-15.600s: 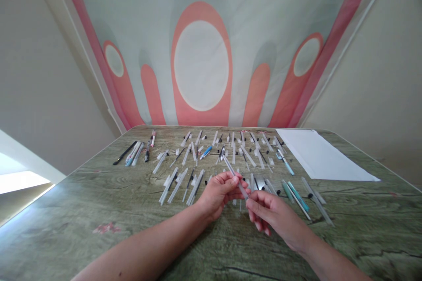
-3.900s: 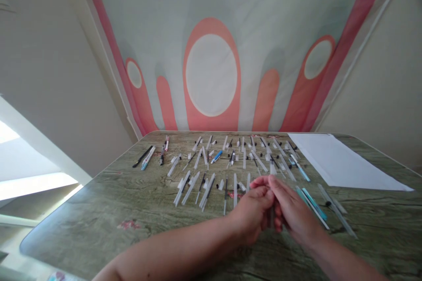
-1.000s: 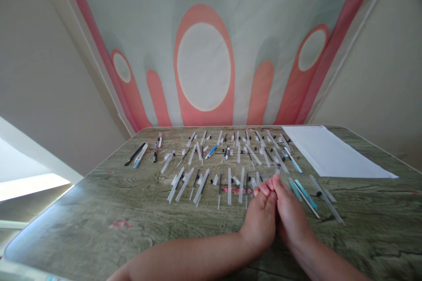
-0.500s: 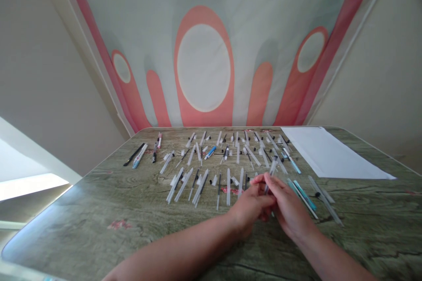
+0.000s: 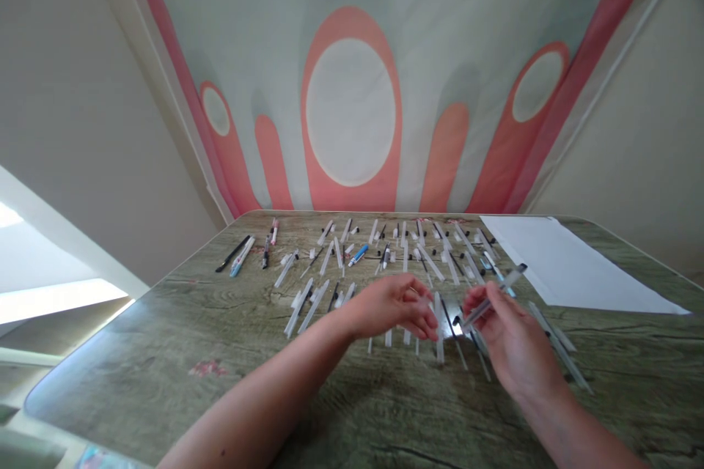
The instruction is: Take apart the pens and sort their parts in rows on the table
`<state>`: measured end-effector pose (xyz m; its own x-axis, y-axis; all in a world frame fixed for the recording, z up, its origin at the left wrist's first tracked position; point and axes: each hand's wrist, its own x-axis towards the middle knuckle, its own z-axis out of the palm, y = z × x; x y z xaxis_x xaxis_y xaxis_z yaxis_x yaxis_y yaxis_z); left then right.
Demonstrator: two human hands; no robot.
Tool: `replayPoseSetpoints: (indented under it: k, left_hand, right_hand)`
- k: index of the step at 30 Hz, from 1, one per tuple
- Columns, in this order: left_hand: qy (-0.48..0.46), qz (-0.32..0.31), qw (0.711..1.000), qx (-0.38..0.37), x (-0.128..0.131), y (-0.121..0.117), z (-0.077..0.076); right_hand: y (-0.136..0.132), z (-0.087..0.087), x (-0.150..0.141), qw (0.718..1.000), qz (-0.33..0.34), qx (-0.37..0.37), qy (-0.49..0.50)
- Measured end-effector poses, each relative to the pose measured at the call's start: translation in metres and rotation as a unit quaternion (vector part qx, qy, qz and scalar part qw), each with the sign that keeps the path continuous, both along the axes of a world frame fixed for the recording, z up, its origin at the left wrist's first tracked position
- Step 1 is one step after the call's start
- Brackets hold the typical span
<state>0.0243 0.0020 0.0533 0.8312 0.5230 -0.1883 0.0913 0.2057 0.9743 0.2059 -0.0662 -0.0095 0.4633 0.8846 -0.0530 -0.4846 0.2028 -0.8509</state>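
Drawn apart since the earlier clasp, the left hand [image 5: 397,305] curls loosely, seemingly empty, while the right hand [image 5: 515,341] pinches a tilted clear pen [image 5: 510,280] above near-right pen parts [image 5: 439,333], where a slack grip could drop it.

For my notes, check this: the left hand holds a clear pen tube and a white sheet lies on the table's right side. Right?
Wrong hand: in the head view the right hand holds the clear pen tube, not the left. The white sheet lies on the right side of the table.
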Motion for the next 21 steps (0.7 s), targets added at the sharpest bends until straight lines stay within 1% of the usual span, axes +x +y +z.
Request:
replayPoseSetpoints:
  k: [3, 4, 5, 6, 7, 8, 9, 10, 11, 12, 14, 17, 19, 21]
  left_hand:
    - [0.057, 0.06, 0.989, 0.121, -0.033, 0.023, 0.021]
    - [0.09, 0.086, 0.978, 0.168, -0.047, 0.031, 0.025]
    - [0.131, 0.117, 0.959, 0.224, -0.063, 0.039, 0.026]
    - [0.187, 0.151, 0.928, 0.284, -0.081, 0.047, 0.024]
    - [0.248, 0.185, 0.888, 0.34, -0.099, 0.054, 0.02]
    - [0.304, 0.215, 0.847, 0.378, -0.117, 0.06, 0.014]
    - [0.354, 0.236, 0.815, 0.392, -0.135, 0.065, 0.007]
    - [0.398, 0.245, 0.796, 0.385, -0.151, 0.068, -0.001]
    - [0.434, 0.245, 0.786, 0.365, -0.165, 0.071, -0.009]
    - [0.453, 0.248, 0.782, 0.35, -0.177, 0.072, -0.017]
    - [0.473, 0.248, 0.781, 0.324, -0.191, 0.073, -0.031]
    - [0.479, 0.257, 0.783, 0.303, -0.196, 0.073, -0.045]
    - [0.479, 0.26, 0.785, 0.295, -0.195, 0.073, -0.049]
    - [0.481, 0.26, 0.786, 0.29, -0.195, 0.074, -0.051]
  right_hand:
    - [-0.001, -0.003, -0.001, 1.0, 0.027, -0.009, -0.01]
    - [-0.002, -0.003, -0.002, 0.999, 0.038, -0.012, -0.017]
    - [-0.003, -0.004, -0.003, 0.998, 0.047, -0.015, -0.025]
    - [-0.004, -0.005, -0.005, 0.998, 0.054, -0.018, -0.032]
    - [-0.005, -0.005, -0.006, 0.997, 0.06, -0.021, -0.039]
    - [-0.006, -0.005, -0.007, 0.997, 0.065, -0.024, -0.046]
    - [-0.006, -0.005, -0.008, 0.996, 0.069, -0.028, -0.051]
    - [-0.007, -0.006, -0.009, 0.995, 0.074, -0.032, -0.055]
    - [-0.007, -0.006, -0.01, 0.995, 0.077, -0.036, -0.057]
    - [-0.007, -0.006, -0.011, 0.994, 0.081, -0.041, -0.058]
    - [-0.007, -0.006, -0.013, 0.993, 0.086, -0.048, -0.06]
    - [-0.007, -0.006, -0.014, 0.992, 0.094, -0.052, -0.063]
    - [-0.007, -0.006, -0.015, 0.992, 0.096, -0.052, -0.063]
    - [-0.007, -0.006, -0.015, 0.992, 0.098, -0.054, -0.062]
